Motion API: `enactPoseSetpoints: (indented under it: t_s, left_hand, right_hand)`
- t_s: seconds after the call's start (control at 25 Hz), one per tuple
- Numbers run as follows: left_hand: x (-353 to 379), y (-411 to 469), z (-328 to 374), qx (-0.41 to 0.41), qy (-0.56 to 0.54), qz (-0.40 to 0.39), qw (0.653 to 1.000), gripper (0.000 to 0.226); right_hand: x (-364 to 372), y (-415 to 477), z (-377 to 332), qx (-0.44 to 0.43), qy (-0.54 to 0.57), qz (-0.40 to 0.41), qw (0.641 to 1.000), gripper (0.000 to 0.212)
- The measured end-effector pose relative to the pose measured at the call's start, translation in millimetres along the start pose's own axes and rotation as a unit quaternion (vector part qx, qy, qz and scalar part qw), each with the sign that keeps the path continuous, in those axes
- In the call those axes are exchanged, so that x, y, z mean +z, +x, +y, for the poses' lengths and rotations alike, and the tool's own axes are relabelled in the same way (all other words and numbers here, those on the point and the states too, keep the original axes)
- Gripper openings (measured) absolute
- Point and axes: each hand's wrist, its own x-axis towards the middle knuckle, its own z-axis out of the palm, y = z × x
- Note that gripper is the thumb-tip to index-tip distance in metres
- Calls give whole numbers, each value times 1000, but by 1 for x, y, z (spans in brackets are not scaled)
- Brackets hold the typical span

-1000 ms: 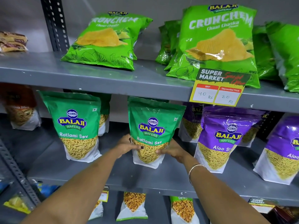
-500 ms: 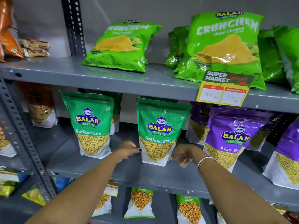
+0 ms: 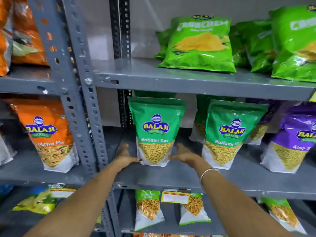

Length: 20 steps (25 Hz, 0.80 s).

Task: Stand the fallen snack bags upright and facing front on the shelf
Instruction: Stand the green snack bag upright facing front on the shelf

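Observation:
A green Ratlami Sev bag stands upright and faces front on the grey middle shelf. My left hand lies against its lower left side, thumb on the front corner. My right hand presses its lower right side, so the bag is held between both hands. To the right, a second Ratlami Sev bag stands upright and faces front, with nothing touching it. On the upper shelf a light green Crunchem bag leans back, nearly flat.
A perforated grey upright post stands just left of my left hand. Beyond it is an orange Mitha Mix bag. A purple Aloo Sev bag stands at the right. More small bags sit on the shelf below.
Both hands let go of the right Ratlami Sev bag and moved left to the other one. The view swung left, bringing the post and the orange bags into sight.

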Motion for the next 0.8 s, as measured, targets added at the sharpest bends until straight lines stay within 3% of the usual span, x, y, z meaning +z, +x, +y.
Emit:
enactPoseSetpoints:
  t_s: [0.08,0.28,0.8]
  left_hand:
    - [-5,6,0,43,-72,-16,996,98]
    - [14,12,14,107,-142,-88,980,76]
    - [13,-49,-3,114,-11,-5,993,79]
  right_hand:
    - [19,8,-3,-8,86,42,995,83]
    - [36,11,-7,-42,214,55,974,65]
    - [45,-38,7,-59,134,45,988,73]
